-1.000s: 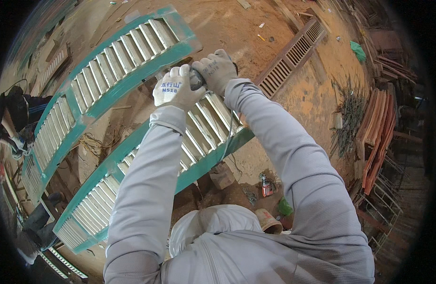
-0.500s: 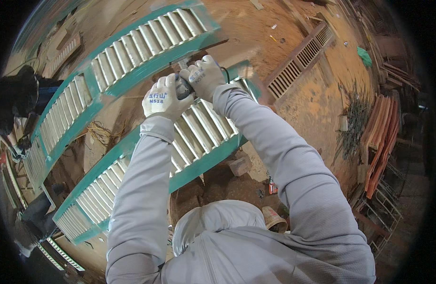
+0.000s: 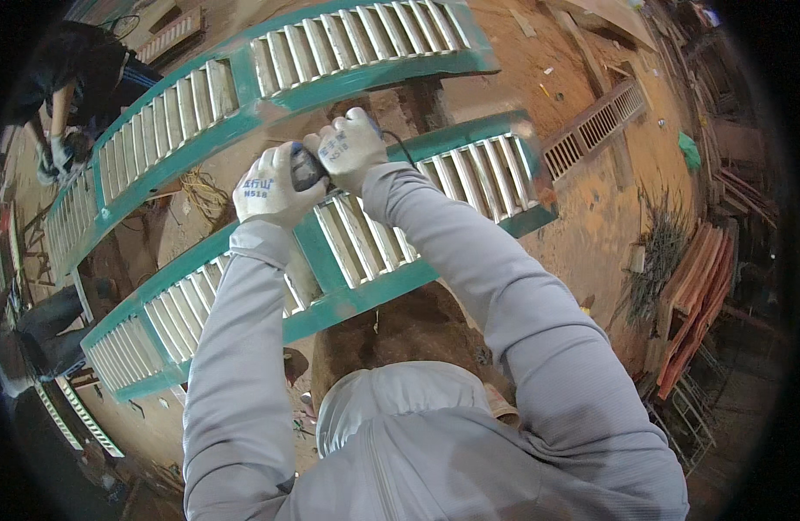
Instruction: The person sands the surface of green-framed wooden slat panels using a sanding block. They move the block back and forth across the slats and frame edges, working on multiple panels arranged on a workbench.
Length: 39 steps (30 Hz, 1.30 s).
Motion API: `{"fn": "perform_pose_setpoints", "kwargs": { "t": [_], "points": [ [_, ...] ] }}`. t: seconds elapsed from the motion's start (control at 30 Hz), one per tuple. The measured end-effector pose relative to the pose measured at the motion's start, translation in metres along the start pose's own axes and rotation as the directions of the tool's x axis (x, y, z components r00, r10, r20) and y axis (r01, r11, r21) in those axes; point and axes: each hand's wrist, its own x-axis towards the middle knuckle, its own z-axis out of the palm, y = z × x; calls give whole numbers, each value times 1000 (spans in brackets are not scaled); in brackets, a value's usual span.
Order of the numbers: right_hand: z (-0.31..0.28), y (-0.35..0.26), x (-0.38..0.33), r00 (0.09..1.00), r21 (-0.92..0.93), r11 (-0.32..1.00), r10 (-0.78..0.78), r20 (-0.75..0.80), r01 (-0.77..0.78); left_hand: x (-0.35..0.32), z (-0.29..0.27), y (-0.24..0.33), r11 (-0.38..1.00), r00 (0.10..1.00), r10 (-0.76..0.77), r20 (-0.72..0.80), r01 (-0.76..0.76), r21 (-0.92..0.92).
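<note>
Both my hands wear white gloves with blue marks and come together on a dark, rounded, corded hand tool that looks like a power sander (image 3: pixel 308 168). Its left side is wrapped by my left hand (image 3: pixel 272 187). My right hand (image 3: pixel 349 149) is closed over its other end, where a black cord (image 3: pixel 398 139) trails off to the right. Under the tool lies the near green-framed louvered shutter (image 3: pixel 378 282), its slats whitish and bare-looking. The tool's underside is hidden, so exact contact does not show.
A second green louvered shutter (image 3: pixel 283 102) lies beyond, roughly parallel. At far left a co-worker's gloved hand (image 3: pixel 59 154) is at that shutter's end. A brown slatted panel (image 3: pixel 591 130), a twig bundle (image 3: pixel 658 252) and stacked reddish boards (image 3: pixel 695 300) are on the right.
My hands and the tool have moved left along the near shutter, with the grip kept. The whole view has shifted, and more of the shutter's right end and the co-worker shows.
</note>
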Motion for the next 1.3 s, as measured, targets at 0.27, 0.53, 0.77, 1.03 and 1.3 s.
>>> {"fn": "perform_pose_setpoints", "kwargs": {
  "t": [0.27,0.53,0.77,1.03,1.3],
  "points": [
    [4,25,-4,999,9,1000,-30,-14,30,11,10,20,1000,1000,-16,-24,17,22],
    [15,163,-63,992,-7,993,118,-49,-119,80,42,157,997,992,62,108,-67,39],
    [22,295,-130,960,13,961,277,-52,-276,143,89,285,974,967,224,122,-228,19],
    [35,394,-193,889,-9,891,451,-80,-453,200,136,389,899,884,438,164,-436,-52],
    [37,389,-235,768,279,716,599,228,-641,211,150,402,678,669,734,116,-731,-76]
  ]
}}
